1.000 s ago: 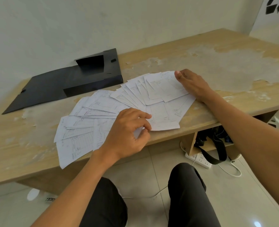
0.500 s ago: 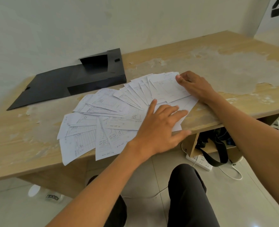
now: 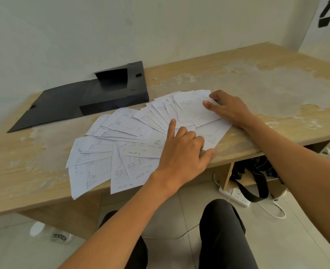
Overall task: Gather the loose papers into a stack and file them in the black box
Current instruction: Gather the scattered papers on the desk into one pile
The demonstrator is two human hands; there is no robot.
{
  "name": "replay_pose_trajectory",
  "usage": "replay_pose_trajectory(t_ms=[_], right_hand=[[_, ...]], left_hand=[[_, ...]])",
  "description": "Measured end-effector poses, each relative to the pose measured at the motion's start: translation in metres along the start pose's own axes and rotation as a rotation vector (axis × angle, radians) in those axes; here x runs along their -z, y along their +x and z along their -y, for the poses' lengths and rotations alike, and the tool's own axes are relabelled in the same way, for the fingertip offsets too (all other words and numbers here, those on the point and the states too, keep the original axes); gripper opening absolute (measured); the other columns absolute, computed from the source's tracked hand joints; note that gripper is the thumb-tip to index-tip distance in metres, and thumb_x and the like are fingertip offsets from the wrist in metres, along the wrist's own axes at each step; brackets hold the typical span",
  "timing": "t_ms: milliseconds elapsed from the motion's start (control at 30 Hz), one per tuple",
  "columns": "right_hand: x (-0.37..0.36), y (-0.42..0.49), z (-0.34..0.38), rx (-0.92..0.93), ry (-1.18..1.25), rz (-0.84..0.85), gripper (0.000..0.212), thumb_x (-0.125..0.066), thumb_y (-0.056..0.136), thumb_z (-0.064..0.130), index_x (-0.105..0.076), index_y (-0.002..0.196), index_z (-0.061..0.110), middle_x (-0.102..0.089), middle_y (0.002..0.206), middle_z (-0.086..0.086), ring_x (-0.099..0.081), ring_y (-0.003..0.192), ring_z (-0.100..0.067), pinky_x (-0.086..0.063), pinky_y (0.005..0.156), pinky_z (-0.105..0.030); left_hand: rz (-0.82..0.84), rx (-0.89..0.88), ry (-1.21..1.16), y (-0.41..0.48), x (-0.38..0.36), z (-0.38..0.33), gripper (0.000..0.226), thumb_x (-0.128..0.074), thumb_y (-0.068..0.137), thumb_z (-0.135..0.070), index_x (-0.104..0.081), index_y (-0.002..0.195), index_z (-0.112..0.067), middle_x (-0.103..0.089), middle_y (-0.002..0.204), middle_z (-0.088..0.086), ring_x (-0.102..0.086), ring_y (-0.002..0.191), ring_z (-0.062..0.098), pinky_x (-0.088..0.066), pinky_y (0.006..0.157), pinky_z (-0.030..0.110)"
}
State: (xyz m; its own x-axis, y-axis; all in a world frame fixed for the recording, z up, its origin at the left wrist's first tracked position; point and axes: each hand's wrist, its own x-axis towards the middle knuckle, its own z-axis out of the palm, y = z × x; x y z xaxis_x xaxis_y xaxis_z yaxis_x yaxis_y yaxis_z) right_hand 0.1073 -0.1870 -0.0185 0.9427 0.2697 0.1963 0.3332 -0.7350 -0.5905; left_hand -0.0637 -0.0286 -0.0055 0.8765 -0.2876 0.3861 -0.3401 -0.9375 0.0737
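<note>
Several white printed papers (image 3: 119, 144) lie fanned out across the wooden desk (image 3: 20, 171), some hanging over its front edge. My left hand (image 3: 181, 152) presses flat on the right part of the fan, index finger stretched forward, other fingers half curled. My right hand (image 3: 228, 107) rests on the topmost sheet at the fan's far right end, fingers spread on the paper. The black box (image 3: 109, 94) lies open behind the papers, its lid flap spread flat to the left. Neither hand lifts a sheet.
The desk surface is worn and peeling, with a white wall right behind it. Under the desk sit a shelf with a black strapped bag (image 3: 251, 177), a white power strip (image 3: 236, 197) with cable, and my dark-trousered knees (image 3: 222, 226).
My left hand went from curled at the lower middle of the fan to flat on its right side, then drew its fingers in. The right hand stayed on the top sheet.
</note>
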Motion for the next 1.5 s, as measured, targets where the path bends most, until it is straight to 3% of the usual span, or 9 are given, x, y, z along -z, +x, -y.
replay_pose_trajectory(t_ms=[133,333,400,533,767,933,1167,1333,1500], right_hand=[[-0.003,0.007,0.007,-0.009,-0.159,0.033,0.066,-0.045,0.084,0.067,-0.043,0.13,0.021,-0.056,0.132,-0.004,-0.052,0.12,-0.025,-0.03,0.105,-0.05],[-0.014,0.019,0.034,-0.03,-0.392,0.086,0.077,-0.033,0.079,0.077,-0.039,0.133,0.023,-0.06,0.125,-0.006,-0.052,0.12,-0.029,-0.002,0.11,-0.06],[-0.021,0.025,0.042,0.009,-0.391,0.126,0.074,-0.038,0.081,0.074,-0.038,0.134,0.022,-0.058,0.129,-0.006,-0.051,0.121,-0.029,-0.007,0.111,-0.058],[-0.034,0.031,0.061,0.119,-0.278,0.216,0.069,-0.053,0.082,0.062,-0.038,0.136,0.021,-0.048,0.14,-0.007,-0.047,0.123,-0.029,-0.034,0.099,-0.04],[-0.039,0.039,0.073,0.183,-0.18,0.276,0.071,-0.062,0.082,0.053,-0.033,0.139,0.024,-0.042,0.144,-0.006,-0.044,0.126,-0.027,-0.036,0.096,-0.037],[-0.032,0.036,0.066,0.153,-0.005,0.252,0.067,-0.06,0.084,0.051,-0.034,0.139,0.02,-0.041,0.145,-0.009,-0.042,0.129,-0.025,-0.035,0.101,-0.036],[-0.032,0.035,0.057,0.158,-0.085,0.277,0.069,-0.059,0.083,0.053,-0.035,0.139,0.02,-0.045,0.141,-0.007,-0.046,0.123,-0.025,-0.036,0.096,-0.033],[-0.033,0.033,0.054,0.194,-0.112,0.258,0.07,-0.061,0.082,0.053,-0.037,0.139,0.018,-0.048,0.138,-0.006,-0.048,0.121,-0.024,-0.035,0.091,-0.028],[-0.032,0.035,0.053,0.186,-0.132,0.269,0.069,-0.061,0.081,0.054,-0.04,0.137,0.019,-0.049,0.136,-0.006,-0.049,0.119,-0.023,-0.038,0.093,-0.031]], left_hand=[[0.001,-0.02,0.023,-0.004,-0.001,-0.002,0.051,-0.038,0.093,-0.055,-0.069,0.107,-0.017,-0.065,0.101,0.004,-0.053,0.107,0.021,-0.002,0.116,0.048],[-0.014,0.008,-0.093,-0.004,-0.001,-0.001,0.054,-0.037,0.093,-0.057,-0.071,0.103,-0.017,-0.057,0.122,0.004,-0.043,0.121,0.018,0.005,0.116,0.043],[-0.007,-0.002,-0.116,-0.006,-0.001,0.0,0.053,-0.038,0.092,-0.056,-0.071,0.1,-0.016,-0.056,0.127,0.004,-0.041,0.124,0.017,0.003,0.116,0.043],[0.042,-0.003,-0.182,-0.01,-0.001,0.006,0.048,-0.041,0.093,-0.054,-0.067,0.094,-0.013,-0.065,0.103,0.002,-0.054,0.105,0.016,-0.01,0.117,0.046],[-0.028,0.027,-0.144,-0.011,-0.003,0.014,0.044,-0.047,0.092,-0.051,-0.063,0.076,-0.014,-0.067,0.088,0.003,-0.057,0.094,0.017,-0.022,0.113,0.049],[-0.057,0.114,-0.102,-0.014,-0.007,0.013,0.044,-0.046,0.088,-0.058,-0.063,0.094,-0.018,-0.058,0.12,0.008,-0.046,0.119,0.022,-0.01,0.116,0.05],[-0.033,0.16,-0.075,-0.017,0.001,0.01,0.035,-0.046,0.091,-0.046,-0.069,0.104,-0.023,-0.042,0.141,0.012,-0.026,0.136,0.024,0.011,0.114,0.046],[0.071,0.256,-0.121,-0.017,0.005,0.007,0.034,-0.04,0.097,-0.04,-0.053,0.128,-0.035,-0.012,0.157,0.011,0.003,0.145,0.025,0.022,0.11,0.048],[0.151,0.331,-0.061,-0.009,-0.002,0.0,0.055,-0.029,0.092,-0.062,-0.043,0.136,-0.032,0.004,0.158,0.015,0.018,0.143,0.027,0.027,0.106,0.049]])
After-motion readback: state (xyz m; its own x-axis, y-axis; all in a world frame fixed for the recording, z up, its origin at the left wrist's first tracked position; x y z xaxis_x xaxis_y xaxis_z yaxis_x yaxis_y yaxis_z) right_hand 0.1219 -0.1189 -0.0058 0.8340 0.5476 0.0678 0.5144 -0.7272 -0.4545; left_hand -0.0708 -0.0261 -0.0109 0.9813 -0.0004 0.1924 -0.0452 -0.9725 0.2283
